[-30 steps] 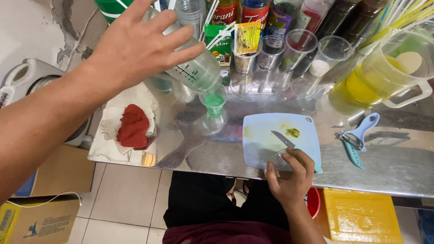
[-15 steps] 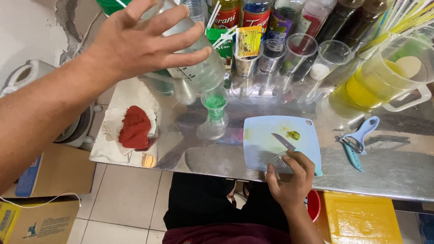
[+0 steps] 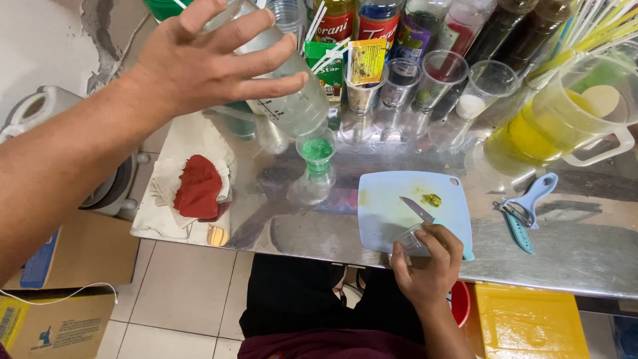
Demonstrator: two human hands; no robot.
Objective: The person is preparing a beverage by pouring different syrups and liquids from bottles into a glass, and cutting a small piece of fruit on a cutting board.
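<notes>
My left hand (image 3: 206,63) grips a clear plastic bottle (image 3: 292,106), tilted with its green-capped neck (image 3: 317,149) pointing down. Right under the neck stands a small clear cup (image 3: 311,188) on the metal counter (image 3: 585,252). My right hand (image 3: 428,262) holds a small clear plastic cup (image 3: 412,240) at the near edge of a light blue cutting board (image 3: 389,196). A knife (image 3: 416,208) lies on the board, its handle end by my fingers. A small green scrap (image 3: 431,199) sits beside the blade.
Syrup bottles (image 3: 379,20) and empty glasses (image 3: 442,80) line the back. A jug of yellow liquid (image 3: 531,133) and a blue peeler (image 3: 525,213) are at right, a red cloth (image 3: 197,186) at left. Cardboard boxes (image 3: 73,266) and a yellow tub (image 3: 531,326) sit below.
My left hand's fingers have wrapped further around the tilted bottle, which stays over the small cup. My right hand has kept its place at the board's edge.
</notes>
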